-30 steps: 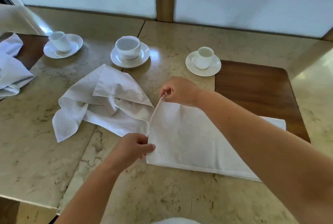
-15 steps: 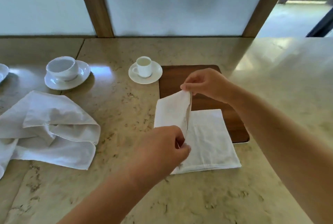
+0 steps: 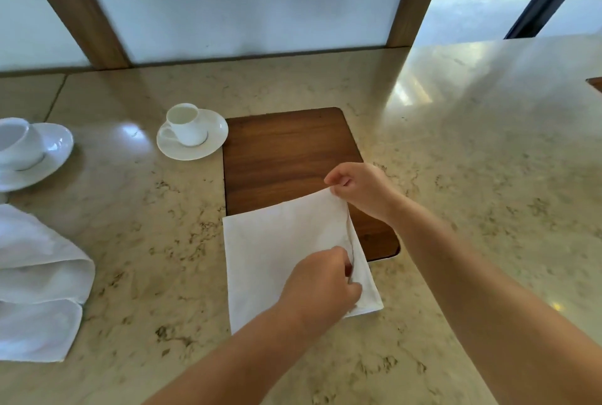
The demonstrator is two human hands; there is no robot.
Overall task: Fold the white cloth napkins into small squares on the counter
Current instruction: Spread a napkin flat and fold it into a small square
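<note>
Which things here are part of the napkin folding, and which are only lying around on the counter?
Part of the job:
folded napkin
left hand, pinching its right edge
right hand, pinching its far right corner
unfolded napkins at the left
counter

Just lying about:
cup and saucer
second cup and saucer at the left edge
wooden board

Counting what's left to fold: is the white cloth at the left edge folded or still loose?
Still loose. The white cloth lies rumpled in rolled, uneven layers on the counter, with no hand on it.

Single head view, down and forward, seemingly close over the counter (image 3: 136, 267)
</note>
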